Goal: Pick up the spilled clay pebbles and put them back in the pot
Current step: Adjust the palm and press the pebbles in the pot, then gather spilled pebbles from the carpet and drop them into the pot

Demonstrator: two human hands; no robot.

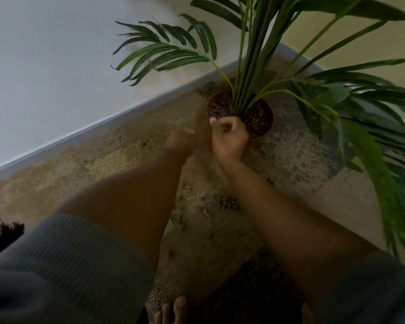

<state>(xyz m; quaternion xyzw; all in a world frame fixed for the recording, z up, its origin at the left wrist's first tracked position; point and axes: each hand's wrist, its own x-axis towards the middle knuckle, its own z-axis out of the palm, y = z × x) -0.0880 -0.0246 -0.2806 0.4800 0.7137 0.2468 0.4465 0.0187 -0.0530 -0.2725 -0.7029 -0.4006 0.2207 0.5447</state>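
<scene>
A brown pot [267, 123] holding a green palm plant [250, 54] stands on the speckled floor near the wall, its top covered with dark clay pebbles [257, 118]. My right hand [229, 139] is at the pot's near rim, fingers curled shut in a fist around a small handful, with a dark bit showing between thumb and fingers. My left hand [181, 141] is blurred just left of the pot, close to its side; its fingers cannot be made out. Spilled pebbles [226, 203] lie scattered on the floor between my arms, and more pebbles [159, 296] lie by my toes.
A white wall and baseboard [98, 122] run diagonally behind the pot. Long palm fronds [372, 160] hang over the right side. My bare foot [173, 312] is at the bottom edge, beside a dark patch of floor [255, 288].
</scene>
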